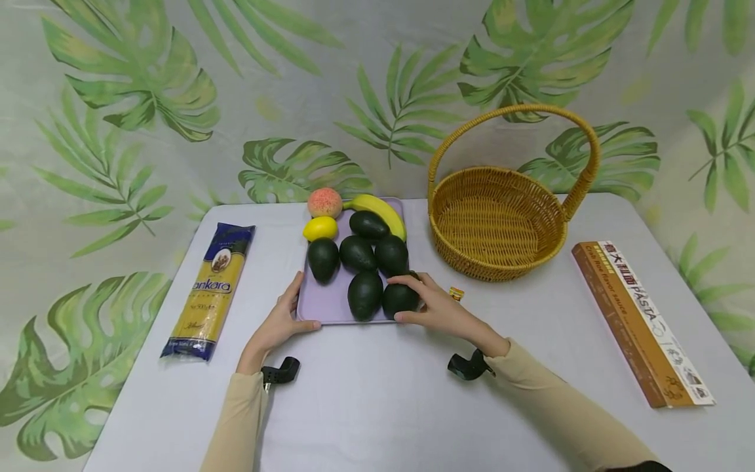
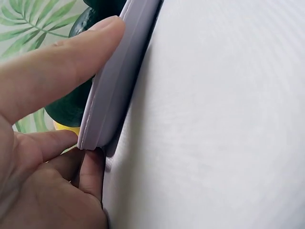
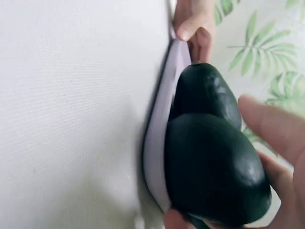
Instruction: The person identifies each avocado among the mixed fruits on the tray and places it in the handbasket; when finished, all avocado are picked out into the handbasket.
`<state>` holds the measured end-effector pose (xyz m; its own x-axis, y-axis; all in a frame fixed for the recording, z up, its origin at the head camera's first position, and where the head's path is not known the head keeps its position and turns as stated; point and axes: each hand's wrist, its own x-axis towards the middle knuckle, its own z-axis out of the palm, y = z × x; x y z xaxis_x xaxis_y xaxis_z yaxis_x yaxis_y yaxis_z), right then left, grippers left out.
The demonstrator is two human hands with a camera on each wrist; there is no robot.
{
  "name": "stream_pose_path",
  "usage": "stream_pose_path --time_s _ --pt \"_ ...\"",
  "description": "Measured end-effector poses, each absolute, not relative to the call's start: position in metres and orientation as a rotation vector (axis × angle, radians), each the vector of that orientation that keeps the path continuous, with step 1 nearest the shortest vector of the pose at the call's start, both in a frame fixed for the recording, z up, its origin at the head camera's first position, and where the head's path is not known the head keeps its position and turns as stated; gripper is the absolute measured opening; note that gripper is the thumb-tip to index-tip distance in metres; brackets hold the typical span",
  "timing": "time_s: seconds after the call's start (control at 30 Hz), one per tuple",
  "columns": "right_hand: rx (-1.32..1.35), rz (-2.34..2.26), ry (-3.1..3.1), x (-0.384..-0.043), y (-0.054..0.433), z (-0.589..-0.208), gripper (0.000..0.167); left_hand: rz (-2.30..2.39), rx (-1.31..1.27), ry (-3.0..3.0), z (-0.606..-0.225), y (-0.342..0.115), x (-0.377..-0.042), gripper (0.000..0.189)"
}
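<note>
A pale purple tray (image 1: 318, 303) lies on the table, bearing several dark green avocados, a yellow banana (image 1: 380, 208), a lemon (image 1: 320, 228) and a reddish peach (image 1: 325, 202). My left hand (image 1: 285, 319) grips the tray's front left corner; in the left wrist view the thumb lies at the rim (image 2: 112, 90) and other fingers curl at the corner. At the front right, my right hand (image 1: 439, 307) holds an avocado (image 3: 214, 171), fingers over its top and thumb at its near side. Another avocado (image 1: 365, 295) sits just left of it, on the tray.
A wicker basket (image 1: 495, 259) with a tall handle stands behind and right of the tray. To the left lies a bag of spaghetti (image 1: 209, 292); at the far right, a long pasta box (image 1: 643, 324). A small yellow packet (image 1: 456, 294) lies beside the right hand.
</note>
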<state>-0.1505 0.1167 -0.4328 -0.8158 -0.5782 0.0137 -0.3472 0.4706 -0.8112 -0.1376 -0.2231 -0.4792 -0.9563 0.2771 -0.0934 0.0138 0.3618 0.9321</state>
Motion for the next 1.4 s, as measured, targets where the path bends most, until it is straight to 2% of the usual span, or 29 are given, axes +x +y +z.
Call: stream_pose_path --time_s 0.17,0.3,0.67,1.0,1.4 --pt "-0.808 -1.328 2.474 -0.157 0.117 -0.438 0.046 1.606 0.255 2.402 -0.479 -0.222 -0.14 0.111" --pt "-0.775 -1.416 2.353 -0.162 0.127 -0.436 0.045 1.584 0.231 2.41 -0.48 -0.222 -0.14 0.111" --pt "-0.617 -1.762 2.041 -0.176 0.186 -0.388 0.046 1.566 0.216 2.425 -0.481 -0.224 -0.14 0.111" --pt "-0.382 -1.945 2.186 -0.226 0.249 -0.354 0.044 1.563 0.195 2.428 -0.481 -0.223 -0.139 0.11" --pt "-0.142 -1.723 2.159 -0.287 0.255 -0.344 0.064 1.577 0.17 2.414 -0.478 -0.222 -0.138 0.11"
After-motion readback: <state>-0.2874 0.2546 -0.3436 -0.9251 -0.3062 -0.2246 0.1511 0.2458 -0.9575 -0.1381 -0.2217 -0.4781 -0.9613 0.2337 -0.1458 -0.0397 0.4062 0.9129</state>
